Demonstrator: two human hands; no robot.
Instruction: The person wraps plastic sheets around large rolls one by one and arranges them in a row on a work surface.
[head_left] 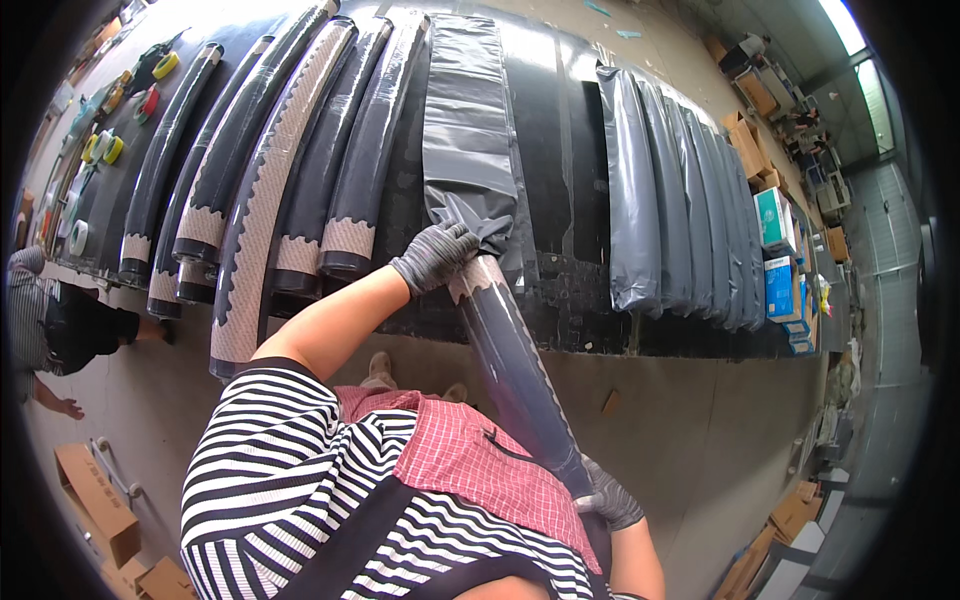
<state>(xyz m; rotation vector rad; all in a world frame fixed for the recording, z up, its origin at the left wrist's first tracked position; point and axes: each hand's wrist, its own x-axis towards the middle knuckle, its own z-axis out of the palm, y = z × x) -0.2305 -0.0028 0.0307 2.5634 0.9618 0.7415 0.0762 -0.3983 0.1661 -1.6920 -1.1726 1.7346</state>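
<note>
A dark roll [517, 375] with a beige patterned, wavy-edged band is wrapped in clear film. It slants from the table edge down along my right side, its far end at the mouth of a grey plastic bag [468, 120]. The bag lies flat on the table and bunches up at that mouth. My left hand [437, 257], in a grey glove, closes on the gathered bag edge over the roll's end. Low at the right, my gloved right hand [608, 497] grips the roll's near end; some of its fingers are hidden behind the roll.
Several unbagged rolls [275, 170] lie on the dark table [572, 215] to the left, some jutting past its edge. Bagged rolls [637, 190] line the right side, beside blue boxes [783, 285]. Tape rolls [105, 148] lie far left, where another person [70, 325] stands.
</note>
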